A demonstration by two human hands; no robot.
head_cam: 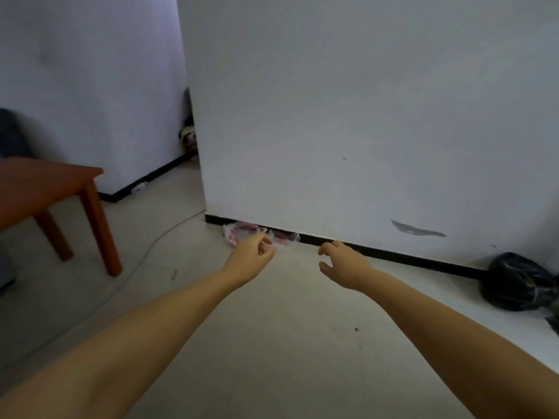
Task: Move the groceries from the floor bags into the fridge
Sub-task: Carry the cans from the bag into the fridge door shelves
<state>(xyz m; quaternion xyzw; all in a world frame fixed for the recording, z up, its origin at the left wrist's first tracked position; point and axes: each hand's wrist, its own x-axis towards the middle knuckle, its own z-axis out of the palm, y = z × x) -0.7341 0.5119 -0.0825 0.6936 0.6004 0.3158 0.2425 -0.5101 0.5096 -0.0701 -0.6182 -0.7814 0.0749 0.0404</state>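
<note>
Floor (272, 343) lay bare beneath both hands. Left hand (249, 260) and right hand (343, 264) hovered loosely curled, holding nothing, just short of a crinkled clear plastic bag (242, 232) against the wall's black baseboard (393, 257).

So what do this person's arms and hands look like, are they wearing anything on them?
Both arms are bare as far up as the picture shows: no sleeves in view. The left hand and the right hand wear no gloves, and no watch, bracelet or ring shows on either wrist or on the fingers, though the picture is a little blurred.
</note>
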